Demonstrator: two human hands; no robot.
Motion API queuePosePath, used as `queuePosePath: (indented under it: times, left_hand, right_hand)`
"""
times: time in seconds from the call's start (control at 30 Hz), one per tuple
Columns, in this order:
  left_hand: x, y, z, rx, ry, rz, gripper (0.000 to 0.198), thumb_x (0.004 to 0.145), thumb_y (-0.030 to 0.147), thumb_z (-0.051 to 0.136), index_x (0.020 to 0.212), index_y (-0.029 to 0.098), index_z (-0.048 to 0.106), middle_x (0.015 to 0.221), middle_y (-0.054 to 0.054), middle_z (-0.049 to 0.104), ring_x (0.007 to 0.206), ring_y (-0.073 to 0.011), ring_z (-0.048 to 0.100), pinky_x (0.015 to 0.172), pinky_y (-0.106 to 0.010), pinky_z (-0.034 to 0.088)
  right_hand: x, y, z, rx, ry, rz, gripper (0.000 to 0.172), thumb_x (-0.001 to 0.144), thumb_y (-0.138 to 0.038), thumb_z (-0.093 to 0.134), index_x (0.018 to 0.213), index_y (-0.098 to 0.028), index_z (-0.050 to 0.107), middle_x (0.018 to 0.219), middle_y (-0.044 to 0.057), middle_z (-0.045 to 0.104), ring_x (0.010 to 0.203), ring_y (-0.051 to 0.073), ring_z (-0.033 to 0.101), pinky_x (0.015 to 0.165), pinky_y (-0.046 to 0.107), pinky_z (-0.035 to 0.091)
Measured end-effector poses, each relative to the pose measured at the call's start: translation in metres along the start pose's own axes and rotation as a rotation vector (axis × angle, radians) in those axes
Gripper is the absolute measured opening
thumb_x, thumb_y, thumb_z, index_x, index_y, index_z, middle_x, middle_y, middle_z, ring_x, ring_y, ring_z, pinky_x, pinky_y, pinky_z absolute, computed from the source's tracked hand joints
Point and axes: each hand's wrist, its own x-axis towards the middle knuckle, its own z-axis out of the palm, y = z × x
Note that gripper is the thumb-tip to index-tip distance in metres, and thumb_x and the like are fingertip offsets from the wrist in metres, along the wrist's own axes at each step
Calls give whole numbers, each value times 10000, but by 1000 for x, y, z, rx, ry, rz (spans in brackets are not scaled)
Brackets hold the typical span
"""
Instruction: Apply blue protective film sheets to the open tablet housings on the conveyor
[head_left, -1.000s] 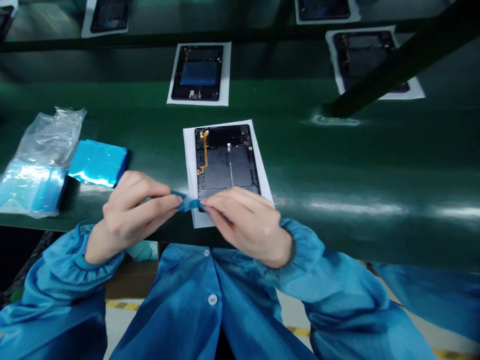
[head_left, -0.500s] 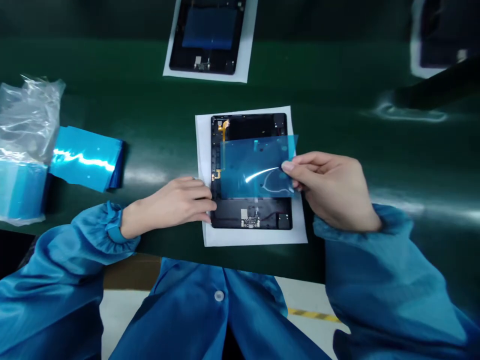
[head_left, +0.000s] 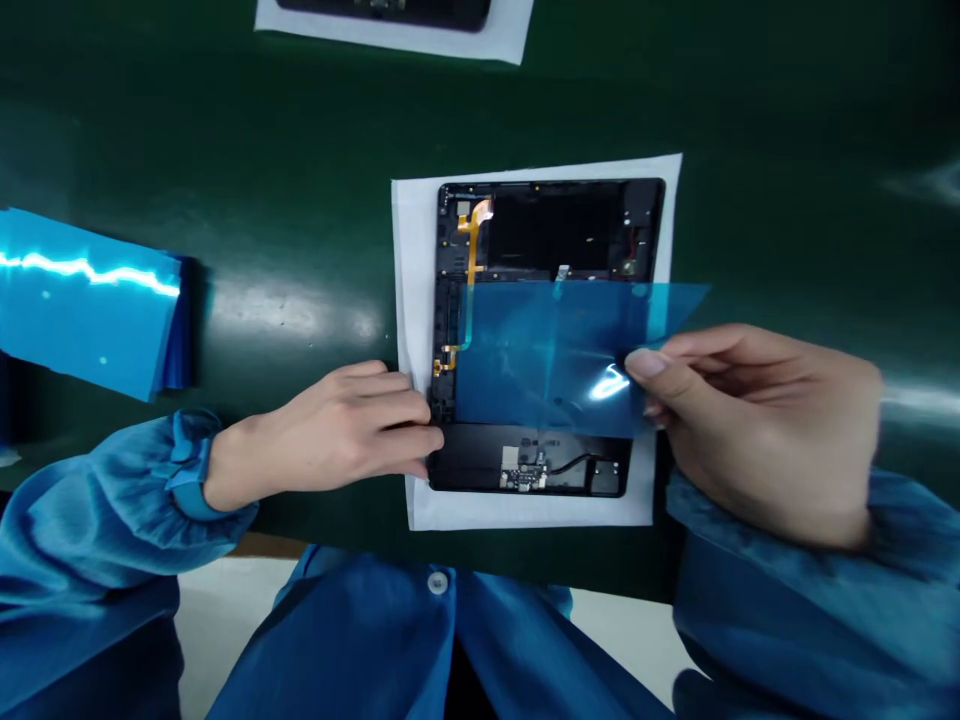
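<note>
An opened black tablet chassis (head_left: 570, 225) with an orange flex cable lies on a white sheet (head_left: 409, 300) on the green belt. My right hand (head_left: 757, 420) pinches the right edge of a translucent blue film (head_left: 540, 355) and holds it over the middle of the chassis. My left hand (head_left: 337, 435) rests on the belt with closed fingertips pressing the chassis's lower left edge. Both arms wear blue sleeves.
A stack of shiny blue films (head_left: 86, 300) lies at the left edge. Another white sheet with a dark device (head_left: 397, 25) shows at the top. The green belt (head_left: 787, 150) stretches to the right.
The camera has come closer and lower. My right hand has drawn the blue film slightly right and down over the chassis. My left hand stays at the chassis's left edge.
</note>
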Motion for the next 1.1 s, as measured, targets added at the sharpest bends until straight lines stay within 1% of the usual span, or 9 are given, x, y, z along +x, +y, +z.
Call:
queuePosePath:
  times: [0.13,0.3,0.5,0.7,0.9,1.1]
  left_hand:
    - [1,0,0,-10,15,-3,258,1100,427,594,1032,214,724,928,-16,745,792,-148,653,672,-304,413]
    - [1,1,-1,-37,13,-7,245,1085,415,624,1063,189,716,952,-35,755,816,-161,677,674,-317,424]
    - [1,1,-2,-31,-7,-25,232,1090,431,612,1054,227,717,961,-22,757,822,-155,682,686,-313,412]
    - [0,2,0,-63,34,-33,217,1063,411,659,1061,200,713,940,-31,731,810,-167,649,690,-319,409]
    - [0,1,-1,-25,6,-15,242,1103,420,589,1051,218,711,949,-23,744,807,-154,649,683,-310,406]
    - [0,1,-1,-34,13,-14,232,1091,409,611,1049,206,716,951,-31,744,802,-158,653,683,-312,413]
  right_hand:
    - [-2,0,-1,-22,-8,-45,154,788,-333,935,857,-245,829,620,5,670,473,127,553,440,284,471]
    - [-2,0,-1,-41,-5,-52,180,794,-368,937,865,-241,830,645,21,687,482,128,559,454,291,492]
    - [-2,0,-1,-24,-7,-62,176,783,-350,946,854,-240,829,664,20,707,482,122,567,450,273,499]
    - [-3,1,-2,-35,-8,-52,220,779,-402,949,852,-235,826,651,18,699,471,128,563,468,293,531]
    - [-3,2,-3,-38,-8,-53,141,785,-309,933,848,-239,828,670,23,717,486,125,574,477,277,527]
    - [-3,1,-2,-46,-5,-42,113,768,-260,919,843,-244,835,654,15,712,477,130,574,465,284,521]
